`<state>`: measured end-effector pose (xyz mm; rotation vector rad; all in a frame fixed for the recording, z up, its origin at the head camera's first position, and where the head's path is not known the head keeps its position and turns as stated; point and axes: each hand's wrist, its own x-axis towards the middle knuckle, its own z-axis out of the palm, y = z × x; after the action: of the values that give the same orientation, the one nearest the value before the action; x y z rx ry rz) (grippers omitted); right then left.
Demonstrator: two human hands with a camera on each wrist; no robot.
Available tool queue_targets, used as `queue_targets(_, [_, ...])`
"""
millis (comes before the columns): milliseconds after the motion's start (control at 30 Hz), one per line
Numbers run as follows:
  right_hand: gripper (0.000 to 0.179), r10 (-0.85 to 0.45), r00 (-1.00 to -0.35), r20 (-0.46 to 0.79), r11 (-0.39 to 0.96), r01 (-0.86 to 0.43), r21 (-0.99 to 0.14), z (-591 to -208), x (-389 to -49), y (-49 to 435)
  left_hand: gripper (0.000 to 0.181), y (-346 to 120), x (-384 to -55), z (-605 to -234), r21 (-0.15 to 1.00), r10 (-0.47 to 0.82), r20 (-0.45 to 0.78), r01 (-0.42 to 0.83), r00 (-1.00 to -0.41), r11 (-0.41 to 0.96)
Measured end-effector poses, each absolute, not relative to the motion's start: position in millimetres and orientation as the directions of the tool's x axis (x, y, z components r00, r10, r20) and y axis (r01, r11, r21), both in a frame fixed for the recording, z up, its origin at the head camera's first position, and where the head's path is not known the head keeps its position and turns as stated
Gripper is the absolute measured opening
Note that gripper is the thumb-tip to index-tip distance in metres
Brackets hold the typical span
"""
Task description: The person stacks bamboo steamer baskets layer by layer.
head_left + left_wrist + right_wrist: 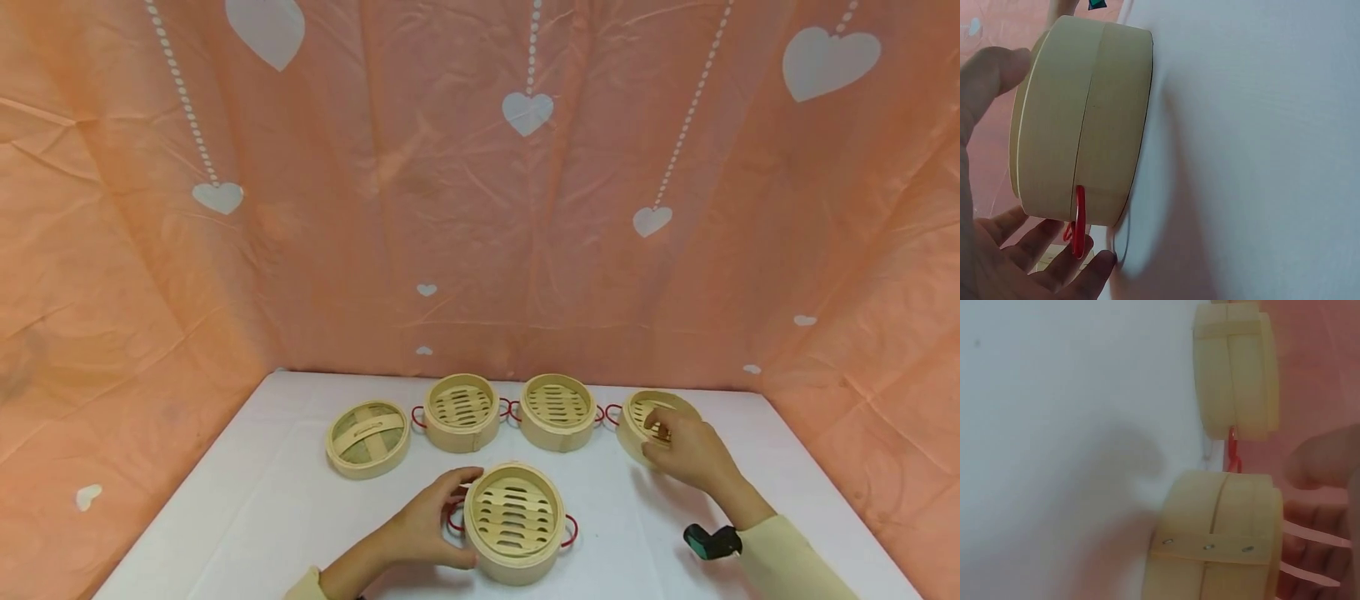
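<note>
We note creased peach-orange sheeting (450, 208) across the back and both sides, bearing white hearts (527, 113), several hung from dotted strings (701, 86). Below it we record a white tabletop (240, 500) running toward the back. Left side appears brighter, more orange; the back, duller pink-orange.

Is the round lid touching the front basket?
Apart. The head view shows white tabletop between the round lid and the front basket.

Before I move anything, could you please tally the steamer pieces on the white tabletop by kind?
Steamer baskets: 4
Steamer lid: 1
Total: 5
</note>
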<state>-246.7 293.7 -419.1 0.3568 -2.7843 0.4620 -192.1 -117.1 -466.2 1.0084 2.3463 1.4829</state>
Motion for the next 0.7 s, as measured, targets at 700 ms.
queue_targets(700, [0.020, -0.229, -0.913, 0.338, 0.914, -0.322, -0.248, -429.5, -251.8, 293.4, 0.098, -113.2, -190.0, -469.0, 0.821, 0.588, 0.148, 0.430, -0.795, 0.375])
